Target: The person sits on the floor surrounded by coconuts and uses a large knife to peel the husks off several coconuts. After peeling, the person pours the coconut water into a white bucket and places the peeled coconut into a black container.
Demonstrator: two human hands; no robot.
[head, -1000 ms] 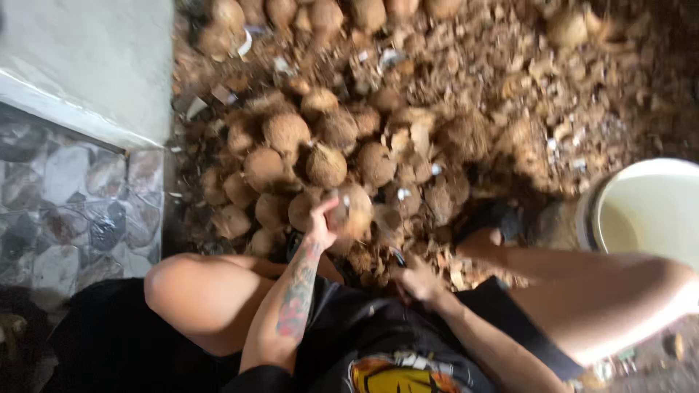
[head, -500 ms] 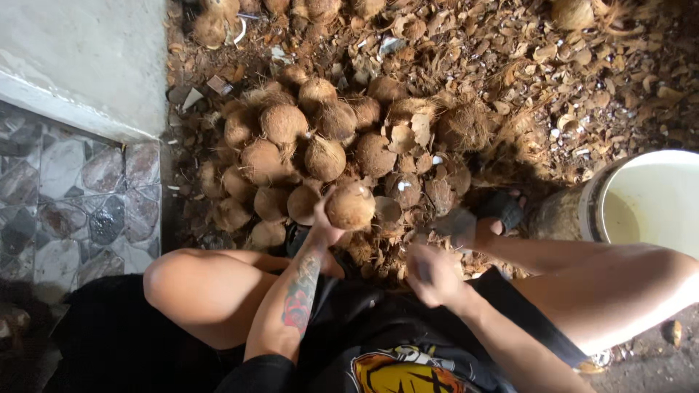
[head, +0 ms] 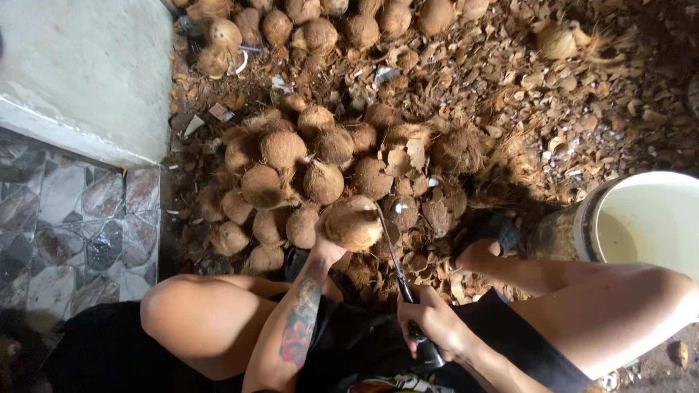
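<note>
- head view looks straight down on a seated person's bare knees and two hands above a heap of husked coconuts [head: 306, 175], each round, brown and coated in coarse, hairy fibre.
- the left hand [head: 328, 244], on a tattooed forearm, is wrapped around the underside of one coconut [head: 354, 223], fingers closed against its rough shell; the nut is lifted just above the near edge of the heap, in front of the left knee.
- the right hand [head: 435, 324] is clenched tight on the dark handle of a long knife [head: 397, 266]; the narrow metal blade runs up and to the left, and its tip meets the right side of the held coconut.
- the ground [head: 524, 94] around the heap is littered with dry, flaky husk chips and stringy fibre, pale brown and ragged.
- a second row of coconuts [head: 320, 22] lies along the top edge, well apart from the hands.
- a white plastic bucket [head: 655, 218], smooth and round, stands to the right, just beside the right leg, with pale cloudy liquid inside.
- a foot in a dark sandal [head: 489, 236] rests on the husk litter between the heap and the bucket.
- to the left, a smooth grey concrete slab [head: 80, 73] sits above a patch of irregular stone-pattern tiles [head: 65, 218], glossy and grey.
</note>
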